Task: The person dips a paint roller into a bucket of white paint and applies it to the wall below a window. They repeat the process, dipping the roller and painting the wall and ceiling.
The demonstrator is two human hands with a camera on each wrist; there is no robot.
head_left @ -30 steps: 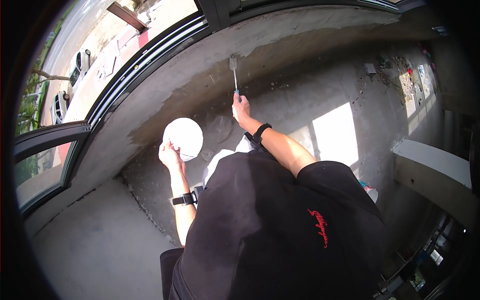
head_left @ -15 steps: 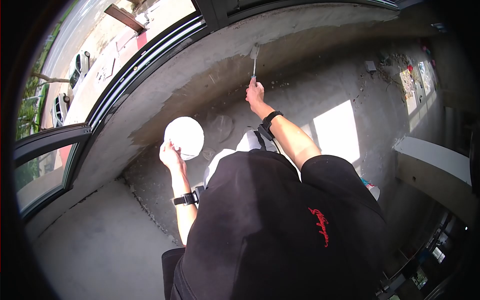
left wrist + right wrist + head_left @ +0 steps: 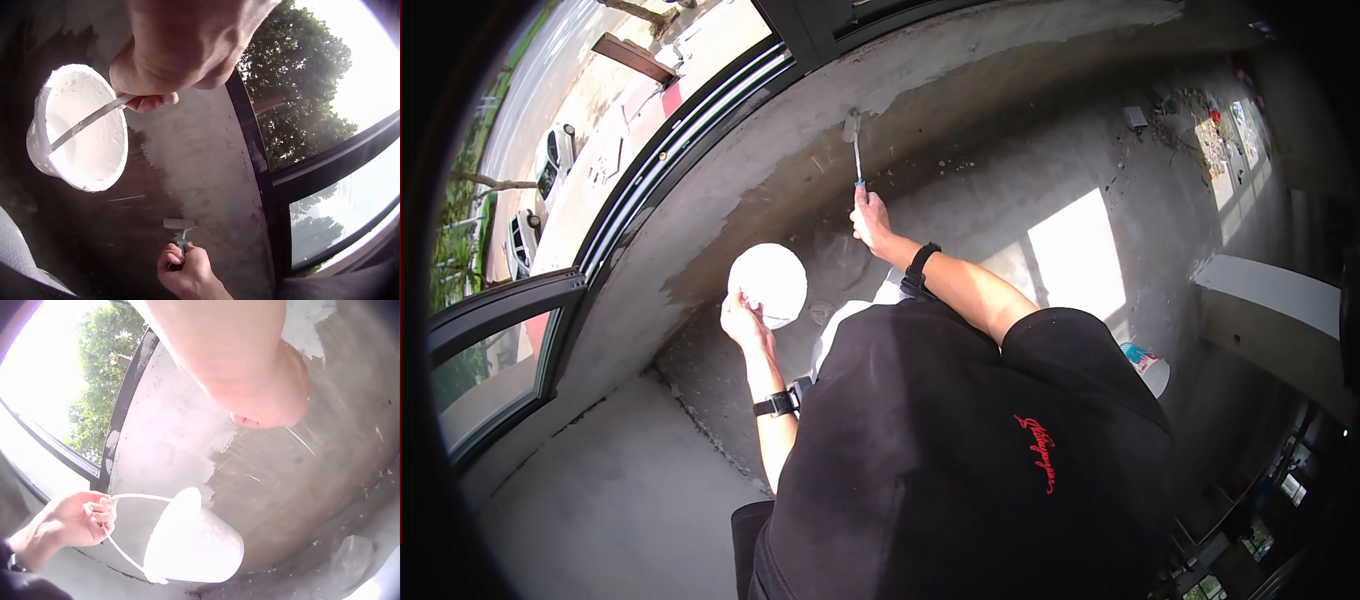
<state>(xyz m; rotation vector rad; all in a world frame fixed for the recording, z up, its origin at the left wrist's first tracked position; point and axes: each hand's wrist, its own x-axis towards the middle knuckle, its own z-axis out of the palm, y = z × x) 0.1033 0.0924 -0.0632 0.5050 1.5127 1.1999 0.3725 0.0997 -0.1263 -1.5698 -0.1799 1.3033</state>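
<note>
My left hand (image 3: 745, 322) grips the thin handle of a white bucket (image 3: 215, 550), its fingers curled round it. The bucket hangs tilted beside the low wall, and its inside (image 3: 87, 134) is coated white. My right hand (image 3: 870, 218) grips the blue handle of a small paint roller (image 3: 179, 223). The roller head lies against the wall, at the border between a pale coated band (image 3: 187, 137) and darker bare surface below. In the right wrist view the forearm hides the roller and most of the right hand.
A dark window frame (image 3: 690, 125) runs along the top of the wall, with a tree (image 3: 300, 81) outside. Scattered debris (image 3: 1180, 115) lies on the floor at the far right. A white and blue tub (image 3: 1148, 370) stands to the right, behind my sleeve.
The roller first moved to the right and up along the wall, then came back to the left and down. The left hand and bucket stay nearly in place.
</note>
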